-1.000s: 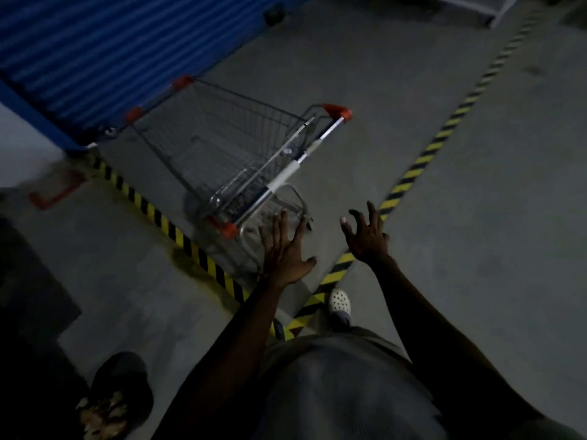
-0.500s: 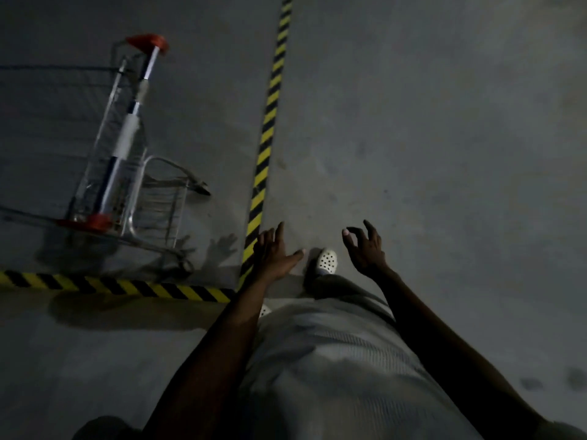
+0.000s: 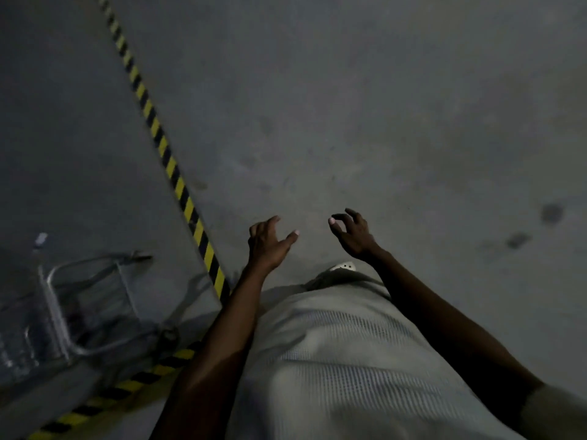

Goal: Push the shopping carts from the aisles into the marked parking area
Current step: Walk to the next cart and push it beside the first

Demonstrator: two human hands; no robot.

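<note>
A wire shopping cart (image 3: 63, 309) stands at the lower left, blurred, inside the corner formed by two yellow-and-black floor stripes (image 3: 165, 154); only its rear end with the folding seat frame shows. My left hand (image 3: 268, 244) hangs in the air right of the diagonal stripe, fingers loosely curled, holding nothing. My right hand (image 3: 351, 233) hovers beside it, also loosely curled and empty. Both hands are well apart from the cart.
Grey concrete floor (image 3: 381, 106) stretches ahead and to the right, with dark stains (image 3: 551, 212) at the far right. A second stripe (image 3: 127, 385) runs along the bottom left. My white shoe (image 3: 343, 266) peeks out below the hands.
My view has swung right, away from the cart, which slid from the middle to the lower left edge. Both hands stayed empty and their fingers curled in a little.
</note>
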